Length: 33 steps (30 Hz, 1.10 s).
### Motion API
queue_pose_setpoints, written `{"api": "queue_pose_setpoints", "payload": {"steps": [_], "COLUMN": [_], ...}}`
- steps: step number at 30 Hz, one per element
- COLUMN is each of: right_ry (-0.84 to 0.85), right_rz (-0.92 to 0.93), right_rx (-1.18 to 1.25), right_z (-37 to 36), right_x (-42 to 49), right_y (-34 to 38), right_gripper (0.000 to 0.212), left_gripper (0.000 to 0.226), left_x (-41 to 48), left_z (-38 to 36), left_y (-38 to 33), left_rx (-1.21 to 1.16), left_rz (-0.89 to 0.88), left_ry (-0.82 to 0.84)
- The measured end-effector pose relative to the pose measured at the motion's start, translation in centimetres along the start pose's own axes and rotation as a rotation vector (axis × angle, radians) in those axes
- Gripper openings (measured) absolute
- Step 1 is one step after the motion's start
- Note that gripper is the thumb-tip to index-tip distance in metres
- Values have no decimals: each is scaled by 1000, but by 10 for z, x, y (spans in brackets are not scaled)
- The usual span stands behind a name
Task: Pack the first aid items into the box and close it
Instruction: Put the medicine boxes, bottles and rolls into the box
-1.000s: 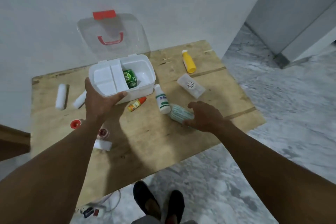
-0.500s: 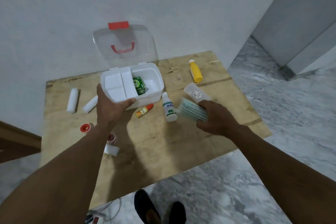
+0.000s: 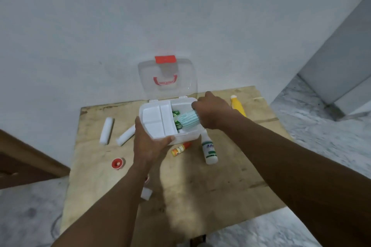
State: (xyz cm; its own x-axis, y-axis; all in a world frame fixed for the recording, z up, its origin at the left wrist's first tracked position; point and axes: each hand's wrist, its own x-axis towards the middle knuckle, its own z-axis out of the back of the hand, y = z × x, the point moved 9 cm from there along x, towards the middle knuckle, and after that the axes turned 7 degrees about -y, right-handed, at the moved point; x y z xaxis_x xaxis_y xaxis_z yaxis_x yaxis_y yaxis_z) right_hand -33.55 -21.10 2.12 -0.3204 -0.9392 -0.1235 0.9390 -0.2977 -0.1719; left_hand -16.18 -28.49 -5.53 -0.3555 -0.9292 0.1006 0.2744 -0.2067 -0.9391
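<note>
- No wording can be read anywhere; the white bottle [image 3: 209, 149] bears blue marks and a green band, too blurred to make out
- the green packet [image 3: 176, 114] carries a white emblem, unreadable

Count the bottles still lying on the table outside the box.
3: a yellow bottle right of the box, a white bottle below its right corner, a small orange bottle at its front edge. The right forearm may hide more.

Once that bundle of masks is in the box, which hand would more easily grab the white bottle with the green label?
Probably the right hand. It hovers over the box holding the masks, with the white bottle lying just below it. The left hand grips the box's near left corner, steadying it.
</note>
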Motion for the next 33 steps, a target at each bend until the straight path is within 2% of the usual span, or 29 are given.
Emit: {"api": "queue_pose_setpoints", "payload": {"steps": [2, 5, 8, 13, 17, 19, 30, 33], "right_ry": [54, 102, 166, 237, 263, 254, 154, 52], "right_rz": [42, 78, 74, -74, -123, -118, -153, -163], "right_rx": [-92, -45, 92, 410, 539, 541, 630, 656], "right_z": [-10, -29, -53, -78, -84, -86, -84, -71], "right_x": [11, 26, 41, 45, 47, 48, 40, 33], "right_y": [9, 16, 22, 17, 20, 27, 23, 16], "right_gripper": [32, 34, 42, 51, 39, 33, 34, 30], "left_gripper": [100, 100, 100, 94, 92, 92, 96, 95], "left_x": [0, 2, 2, 1, 0, 1, 5, 3], "left_z": [-1, 0, -2, -3, -3, -3, -8, -10], "left_y": [0, 1, -2, -5, -5, -4, 2, 1], "left_rx": [9, 9, 13, -8, -29, -25, -8, -1], "left_rz": [6, 16, 7, -17, -17, -24, -18, -15], "left_ry": [2, -1, 10, 18, 16, 20, 31, 46]}}
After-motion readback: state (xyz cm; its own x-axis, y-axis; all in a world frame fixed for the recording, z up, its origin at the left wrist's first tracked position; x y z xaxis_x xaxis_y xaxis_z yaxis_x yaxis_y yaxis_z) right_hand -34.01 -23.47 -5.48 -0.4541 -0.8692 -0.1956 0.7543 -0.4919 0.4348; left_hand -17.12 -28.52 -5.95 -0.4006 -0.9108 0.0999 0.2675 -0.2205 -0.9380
